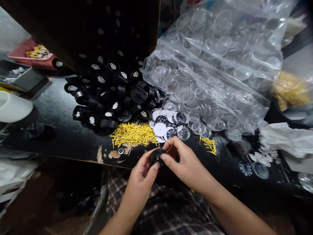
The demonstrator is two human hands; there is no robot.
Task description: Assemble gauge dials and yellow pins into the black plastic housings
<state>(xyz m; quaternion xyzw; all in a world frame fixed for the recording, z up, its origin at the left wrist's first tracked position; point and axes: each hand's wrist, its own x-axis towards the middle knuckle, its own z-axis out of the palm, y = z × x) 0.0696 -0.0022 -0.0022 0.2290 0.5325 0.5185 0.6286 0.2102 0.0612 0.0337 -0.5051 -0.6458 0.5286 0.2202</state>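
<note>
Near the table's front edge, my left hand (142,174) and my right hand (179,158) are both closed around a small round black plastic housing (156,156). My left thumb and fingers grip its left side; my right thumb and forefinger pinch its right and upper side. The face of the housing is partly covered by my fingers. Just beyond my hands lie a pile of yellow pointers (134,134) and a stack of round dial discs (160,129), some white, some black with numbers. Similar black housings (101,107) are heaped farther left, several with white plates.
A clear plastic bag (210,78) spills transparent round covers (186,94) at the back right. A dark box (80,36) stands behind the housings. At left are a white cup (14,107), a grey tray (24,78) and a pink bin (31,60). White tissue (288,140) lies right.
</note>
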